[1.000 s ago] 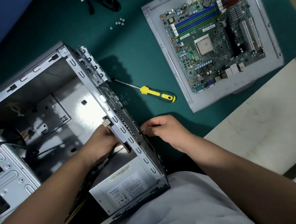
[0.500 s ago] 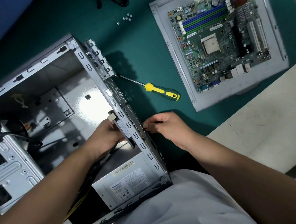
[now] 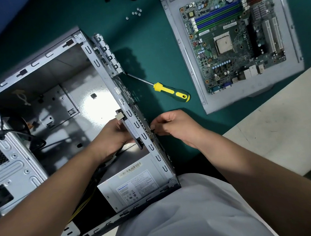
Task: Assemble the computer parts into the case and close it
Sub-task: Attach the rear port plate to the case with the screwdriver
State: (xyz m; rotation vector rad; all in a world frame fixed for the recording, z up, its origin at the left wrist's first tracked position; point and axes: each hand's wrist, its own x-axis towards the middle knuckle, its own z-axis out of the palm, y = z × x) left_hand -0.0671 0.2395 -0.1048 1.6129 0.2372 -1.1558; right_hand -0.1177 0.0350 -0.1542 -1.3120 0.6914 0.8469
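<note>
- Two hands work the open case (image 3: 39, 92), which fills nine o'clock.
- My left hand (image 3: 113, 137) grips a flat part (image 3: 131, 130) inside its rear wall.
- My right hand (image 3: 177, 125) pinches something small outside.
- Screwdriver (image 3: 171, 92) lies centre; motherboard (image 3: 233, 36) at two o'clock.
</note>
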